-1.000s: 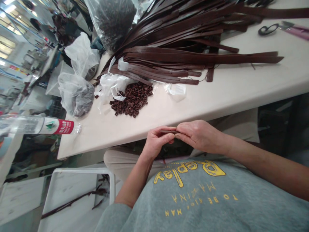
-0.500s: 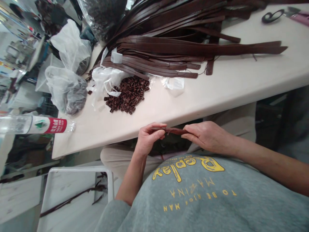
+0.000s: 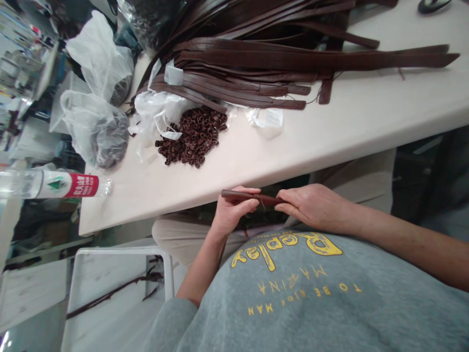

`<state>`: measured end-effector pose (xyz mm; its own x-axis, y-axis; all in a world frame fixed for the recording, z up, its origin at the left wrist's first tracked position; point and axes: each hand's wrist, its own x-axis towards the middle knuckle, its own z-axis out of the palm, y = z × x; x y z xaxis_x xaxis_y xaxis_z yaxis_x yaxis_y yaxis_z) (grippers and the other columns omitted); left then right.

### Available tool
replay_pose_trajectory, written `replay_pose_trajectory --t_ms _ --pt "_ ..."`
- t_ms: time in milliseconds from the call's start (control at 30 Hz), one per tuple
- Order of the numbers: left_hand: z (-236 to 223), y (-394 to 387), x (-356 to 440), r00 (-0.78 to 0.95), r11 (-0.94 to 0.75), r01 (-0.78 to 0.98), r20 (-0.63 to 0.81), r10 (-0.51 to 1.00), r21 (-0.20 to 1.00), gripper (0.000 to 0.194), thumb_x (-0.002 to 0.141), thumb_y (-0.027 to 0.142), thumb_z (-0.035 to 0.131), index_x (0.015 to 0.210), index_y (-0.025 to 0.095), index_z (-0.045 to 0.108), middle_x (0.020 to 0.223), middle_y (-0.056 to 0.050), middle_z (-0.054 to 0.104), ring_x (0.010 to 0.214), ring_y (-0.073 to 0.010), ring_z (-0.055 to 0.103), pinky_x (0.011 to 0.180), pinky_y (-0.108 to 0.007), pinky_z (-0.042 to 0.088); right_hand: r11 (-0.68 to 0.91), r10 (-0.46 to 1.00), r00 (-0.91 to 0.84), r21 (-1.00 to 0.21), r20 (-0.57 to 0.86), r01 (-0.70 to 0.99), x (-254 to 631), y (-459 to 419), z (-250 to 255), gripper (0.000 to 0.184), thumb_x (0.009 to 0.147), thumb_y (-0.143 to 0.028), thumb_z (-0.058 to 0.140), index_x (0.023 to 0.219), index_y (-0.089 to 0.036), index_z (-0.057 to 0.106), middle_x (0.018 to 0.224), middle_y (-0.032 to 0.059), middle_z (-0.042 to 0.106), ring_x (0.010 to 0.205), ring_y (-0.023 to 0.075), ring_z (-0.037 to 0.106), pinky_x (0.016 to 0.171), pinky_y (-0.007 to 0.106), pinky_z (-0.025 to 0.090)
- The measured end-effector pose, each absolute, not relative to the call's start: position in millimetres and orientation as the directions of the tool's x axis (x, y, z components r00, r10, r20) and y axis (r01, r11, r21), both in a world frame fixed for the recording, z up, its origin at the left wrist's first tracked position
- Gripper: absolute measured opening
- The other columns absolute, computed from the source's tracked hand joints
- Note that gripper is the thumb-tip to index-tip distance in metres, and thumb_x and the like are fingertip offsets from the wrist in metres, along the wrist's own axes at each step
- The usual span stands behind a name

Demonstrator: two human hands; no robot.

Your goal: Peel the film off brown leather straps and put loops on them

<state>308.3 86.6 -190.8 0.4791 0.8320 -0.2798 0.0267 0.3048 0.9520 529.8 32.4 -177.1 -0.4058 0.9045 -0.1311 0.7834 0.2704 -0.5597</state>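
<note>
A dark brown leather strap (image 3: 240,195) stretches between my two hands, just off the table's near edge. My left hand (image 3: 232,210) is closed on it, thumb on top, and one end of the strap sticks out past the fingers. My right hand (image 3: 308,203) pinches the strap farther along, and its fingertips are partly hidden. Thin thread-like ends hang from the strap between the hands. On the table beyond lies a heap of small brown leather loops (image 3: 198,137), spilling beside a white plastic bag (image 3: 164,105).
Long brown leather straps (image 3: 256,58) cover the back of the table (image 3: 366,122). Tied plastic bags (image 3: 95,127) stand at the left, near a water bottle (image 3: 66,184). Scissors (image 3: 432,5) lie partly in view at top right. A white-rimmed tray (image 3: 120,250) sits below left.
My hands have moved apart, showing more of the strap between them. The strap's end now extends out past my left hand. The view has shifted slightly.
</note>
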Motion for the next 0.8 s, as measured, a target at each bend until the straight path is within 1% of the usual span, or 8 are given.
replay_pose_trajectory --t_ms 100,233,300,433,533,600,700,800 --pt "-192 80 317 0.497 0.326 0.037 -0.301 0.814 0.944 0.027 0.070 0.033 0.083 0.093 0.020 0.079 0.069 0.000 0.069 0.055 -0.0092 0.057 0.055 -0.021 0.047 0.329 0.895 -0.439 -0.540 -0.083 0.774 527 29 -181 0.029 0.100 -0.031 0.048 0.078 -0.019 0.062 0.068 0.0030 0.070 0.058 0.0175 0.063 0.052 0.027 0.033" --pt "-195 73 326 0.534 0.319 0.024 -0.282 0.797 0.947 0.026 0.070 0.032 0.083 0.094 0.023 0.079 0.076 -0.001 0.071 0.059 -0.0103 0.059 0.058 -0.023 0.050 0.356 0.895 -0.444 -0.521 -0.051 0.776 519 32 -179 0.029 0.101 -0.031 0.046 0.085 -0.017 0.065 0.072 0.0050 0.073 0.062 0.0186 0.066 0.053 0.027 0.035" --pt "-197 73 325 0.530 0.297 0.030 -0.267 0.805 0.954 0.026 0.070 0.033 0.083 0.094 0.023 0.079 0.080 -0.002 0.072 0.062 -0.0112 0.060 0.060 -0.024 0.050 0.326 0.897 -0.434 -0.532 -0.087 0.781 519 34 -177 0.028 0.100 -0.033 0.048 0.086 -0.017 0.065 0.073 0.0049 0.073 0.063 0.0189 0.066 0.054 0.027 0.036" --pt "-198 78 317 0.478 0.227 0.082 -0.238 0.846 0.970 0.025 0.071 0.034 0.083 0.093 0.023 0.080 0.082 -0.003 0.072 0.067 -0.0131 0.062 0.064 -0.025 0.050 0.204 0.886 -0.407 -0.600 -0.223 0.773 528 35 -175 0.023 0.097 -0.035 0.053 0.084 -0.019 0.062 0.074 0.0033 0.072 0.063 0.0178 0.065 0.054 0.026 0.037" --pt "-196 80 316 0.494 0.180 0.095 -0.203 0.845 0.979 0.023 0.072 0.033 0.082 0.093 0.023 0.079 0.083 -0.003 0.072 0.072 -0.0142 0.064 0.068 -0.026 0.051 0.168 0.876 -0.406 -0.625 -0.261 0.763 533 33 -178 0.024 0.097 -0.033 0.051 0.080 -0.019 0.060 0.071 0.0027 0.070 0.061 0.0173 0.063 0.054 0.025 0.036" --pt "-194 81 318 0.532 0.144 0.090 -0.170 0.830 0.986 0.023 0.073 0.033 0.082 0.092 0.022 0.079 0.085 -0.004 0.072 0.076 -0.0154 0.065 0.072 -0.027 0.052 0.184 0.878 -0.416 -0.637 -0.235 0.748 531 32 -180 0.025 0.098 -0.032 0.048 0.080 -0.019 0.060 0.072 0.0032 0.070 0.062 0.0176 0.063 0.055 0.026 0.037" --pt "-194 80 324 0.584 0.119 0.075 -0.140 0.799 0.990 0.025 0.073 0.035 0.082 0.092 0.020 0.078 0.088 -0.004 0.073 0.082 -0.0171 0.066 0.079 -0.030 0.053 0.198 0.893 -0.417 -0.680 -0.173 0.706 527 31 -180 0.028 0.099 -0.035 0.045 0.085 -0.018 0.063 0.076 0.0051 0.071 0.066 0.0185 0.064 0.059 0.027 0.040" --pt "-199 80 332 0.541 0.163 -0.018 -0.127 0.831 0.986 0.032 0.075 0.042 0.080 0.097 0.020 0.075 0.094 -0.005 0.073 0.088 -0.0184 0.067 0.084 -0.032 0.053 0.184 0.928 -0.365 -0.767 -0.070 0.615 526 36 -171 0.029 0.098 -0.037 0.047 0.083 -0.019 0.063 0.075 0.0039 0.069 0.066 0.0174 0.063 0.059 0.027 0.041"
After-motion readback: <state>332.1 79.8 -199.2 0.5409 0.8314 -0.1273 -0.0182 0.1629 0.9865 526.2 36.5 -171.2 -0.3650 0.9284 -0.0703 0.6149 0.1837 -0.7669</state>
